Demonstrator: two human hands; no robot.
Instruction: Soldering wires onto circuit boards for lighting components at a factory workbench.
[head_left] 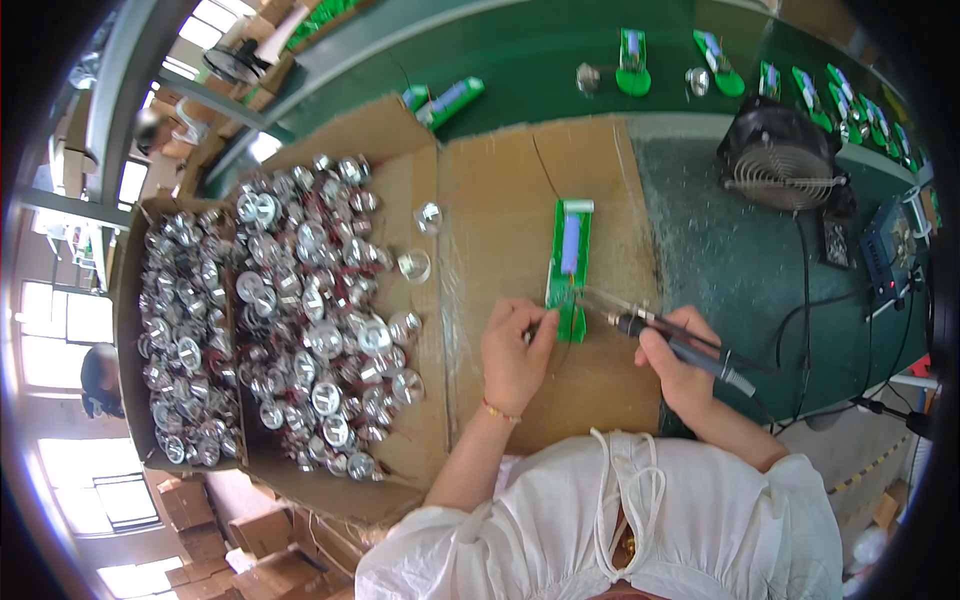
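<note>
On the cardboard mat in front of me lies a long green housing [556, 290] with a blue-purple cylindrical battery [571, 244] in it. Beside its near end is my left hand [517, 350], thumb and fingers pinched together; a small dark bit shows between them, too little to name. My right hand [682, 362] is closed around a soldering iron [690, 352] with a grey-blue handle. A second slender tool with a dark handle and metal shaft [612, 300] runs alongside it in the same hand. Both tools point at the housing's near half, where thin wires show.
To the left stands a cardboard box [425, 330] full of silvery lamp reflectors [325, 340]. One loose reflector [428, 218] lies on its flap. A black fan [780, 165] and a blue soldering station [893, 245] stand right. Several green housings [632, 62] line the far bench.
</note>
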